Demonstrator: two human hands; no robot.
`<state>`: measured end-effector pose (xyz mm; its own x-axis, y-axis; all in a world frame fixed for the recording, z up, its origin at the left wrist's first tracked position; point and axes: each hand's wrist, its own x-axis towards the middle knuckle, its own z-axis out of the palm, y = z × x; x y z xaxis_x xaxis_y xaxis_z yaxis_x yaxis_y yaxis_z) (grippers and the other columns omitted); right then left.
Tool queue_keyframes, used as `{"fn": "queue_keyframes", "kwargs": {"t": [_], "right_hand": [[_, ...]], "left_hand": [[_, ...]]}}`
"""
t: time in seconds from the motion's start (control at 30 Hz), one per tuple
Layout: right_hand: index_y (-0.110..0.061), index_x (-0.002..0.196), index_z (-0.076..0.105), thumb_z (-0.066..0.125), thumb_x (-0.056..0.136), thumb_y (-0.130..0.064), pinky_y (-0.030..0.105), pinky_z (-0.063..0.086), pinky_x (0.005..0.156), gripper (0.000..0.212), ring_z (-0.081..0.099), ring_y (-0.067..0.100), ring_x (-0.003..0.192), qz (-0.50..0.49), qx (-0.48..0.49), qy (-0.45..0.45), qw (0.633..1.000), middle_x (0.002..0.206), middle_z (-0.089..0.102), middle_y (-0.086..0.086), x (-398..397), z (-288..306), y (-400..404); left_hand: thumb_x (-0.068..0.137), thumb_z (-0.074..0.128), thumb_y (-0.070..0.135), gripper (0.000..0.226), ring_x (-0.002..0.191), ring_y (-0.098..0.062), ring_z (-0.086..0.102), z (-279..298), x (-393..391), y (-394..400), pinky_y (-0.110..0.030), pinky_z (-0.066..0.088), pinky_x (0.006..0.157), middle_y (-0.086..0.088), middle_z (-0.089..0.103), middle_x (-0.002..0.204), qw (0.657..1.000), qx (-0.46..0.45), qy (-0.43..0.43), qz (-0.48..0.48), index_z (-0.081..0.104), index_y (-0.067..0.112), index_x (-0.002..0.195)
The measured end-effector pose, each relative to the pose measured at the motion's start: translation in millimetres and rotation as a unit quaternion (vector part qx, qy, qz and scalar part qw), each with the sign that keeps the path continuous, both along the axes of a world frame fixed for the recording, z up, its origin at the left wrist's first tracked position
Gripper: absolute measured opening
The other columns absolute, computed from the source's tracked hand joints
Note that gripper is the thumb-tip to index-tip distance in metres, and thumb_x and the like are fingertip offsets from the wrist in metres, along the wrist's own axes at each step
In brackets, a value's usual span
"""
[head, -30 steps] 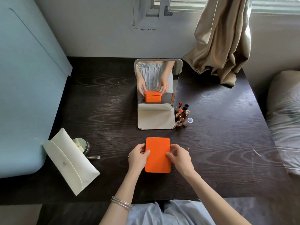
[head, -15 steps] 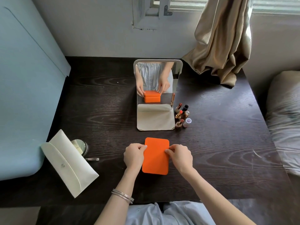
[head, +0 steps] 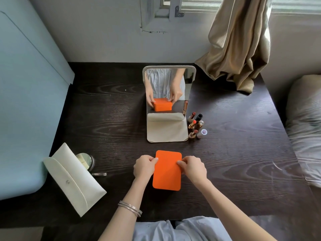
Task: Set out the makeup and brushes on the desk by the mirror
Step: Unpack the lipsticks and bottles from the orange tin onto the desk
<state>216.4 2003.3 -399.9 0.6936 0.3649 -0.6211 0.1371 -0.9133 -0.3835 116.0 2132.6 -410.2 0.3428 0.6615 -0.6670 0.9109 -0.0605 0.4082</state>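
Bench (head: 225, 153): dark wood grain, set against a pale wall under a window. Light blue panel (head: 26, 101) along its left edge; beige curtain (head: 238, 40) hanging down onto the far right corner; grey bedding (head: 305, 129) just off the right edge.

Mirror (head: 169, 87) upright at bench centre, on a cream fold-out base, reflecting both hands and the orange box.

Cream pouch (head: 73, 178) lying flat and angled near the left front edge. Round gold compact (head: 86, 161) partly tucked under its far side; a small clear stick-like item (head: 99, 174) just beside it, too blurred to identify.

Orange box (head: 167, 170), rounded corners, lid on, resting on the bench directly in front of the mirror base, near but apart from it.

Left hand (head: 144, 166) at the box's left edge, fingers curled, thumb on the lid, gripping it. Silver bangles (head: 130, 207) on that wrist. Right hand (head: 192, 168) at the right edge, fingers curled and pinching the lid's rim.

Lipsticks (head: 196, 125), a cluster of about six, standing upright just beside the mirror's right side, several uncapped with red tips.
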Motion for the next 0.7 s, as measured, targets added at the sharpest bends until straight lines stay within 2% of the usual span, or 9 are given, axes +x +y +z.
{"fn": "queue_keyframes", "kwargs": {"t": [0.1, 0.17, 0.27, 0.33, 0.5, 0.6, 0.7], "right_hand": [[-0.013, 0.12, 0.061, 0.062, 0.086, -0.041, 0.035, 0.051, 0.087, 0.043, 0.064, 0.022, 0.101, 0.023, -0.003, 0.05, 0.999, 0.111, 0.067, 0.005, -2.4, 0.6, -2.1], [-0.011, 0.128, 0.056, 0.064, 0.086, -0.038, 0.035, 0.05, 0.091, 0.05, 0.062, 0.023, 0.107, 0.009, 0.017, 0.077, 0.997, 0.119, 0.064, 0.007, -2.9, 1.5, -4.3], [-0.011, 0.132, 0.053, 0.064, 0.087, -0.034, 0.037, 0.051, 0.093, 0.051, 0.062, 0.02, 0.103, -0.059, 0.074, 0.128, 0.987, 0.109, 0.066, 0.006, -5.2, -1.1, -11.1], [-0.015, 0.134, 0.049, 0.065, 0.087, -0.031, 0.04, 0.051, 0.094, 0.052, 0.063, 0.019, 0.101, -0.121, 0.116, 0.17, 0.971, 0.104, 0.066, 0.005, -9.6, -2.2, -17.1], [-0.019, 0.133, 0.042, 0.07, 0.081, -0.036, 0.046, 0.048, 0.097, 0.062, 0.06, 0.022, 0.106, -0.171, 0.157, 0.227, 0.946, 0.115, 0.061, 0.007, -16.9, 2.1, -29.5], [-0.015, 0.138, 0.037, 0.072, 0.08, -0.037, 0.04, 0.046, 0.099, 0.071, 0.056, 0.022, 0.114, -0.165, 0.153, 0.205, 0.953, 0.129, 0.054, 0.008, -16.2, 11.2, -36.1], [-0.014, 0.15, 0.008, 0.075, 0.075, -0.042, 0.037, 0.035, 0.106, 0.105, 0.037, 0.026, 0.133, -0.108, 0.126, 0.152, 0.974, 0.146, 0.031, 0.009, -14.5, 21.1, -42.1]], "left_hand": [[0.088, 0.063, 0.035, 0.04, 0.106, -0.024, 0.063, -1.4, -3.4, -4.7, -0.038, 0.051, 0.092, -0.004, 0.066, 0.118, 1.0, -0.02, -0.003, -0.024, 0.062, 0.017, 0.123], [0.085, 0.068, 0.03, 0.045, 0.112, -0.023, 0.06, -2.3, -5.0, -5.9, -0.039, 0.049, 0.095, -0.004, 0.064, 0.123, 0.999, -0.043, -0.015, -0.005, 0.059, 0.016, 0.127], [0.081, 0.072, 0.017, 0.045, 0.107, -0.025, 0.063, -4.3, -6.6, -1.9, -0.042, 0.052, 0.093, -0.009, 0.064, 0.122, 0.986, -0.126, -0.056, 0.098, 0.06, 0.011, 0.125], [0.08, 0.073, 0.012, 0.046, 0.105, -0.024, 0.064, -2.5, -6.6, 0.6, -0.037, 0.054, 0.091, -0.012, 0.064, 0.119, 0.969, -0.183, -0.077, 0.145, 0.058, 0.004, 0.123], [0.077, 0.076, 0.021, 0.058, 0.112, -0.025, 0.058, 12.3, -0.5, -2.2, -0.036, 0.048, 0.096, -0.013, 0.059, 0.124, 0.959, -0.238, -0.081, 0.129, 0.051, 0.001, 0.126], [0.081, 0.072, 0.021, 0.052, 0.108, -0.025, 0.061, 28.3, 6.8, -11.7, -0.038, 0.051, 0.09, -0.012, 0.064, 0.117, 0.929, -0.322, -0.11, 0.145, 0.053, 0.003, 0.125], [0.082, 0.071, 0.02, 0.053, 0.107, -0.026, 0.061, 39.1, 19.6, -28.3, -0.035, 0.055, 0.076, -0.012, 0.061, 0.119, 0.925, -0.341, -0.117, 0.123, 0.046, 0.006, 0.127]]}}
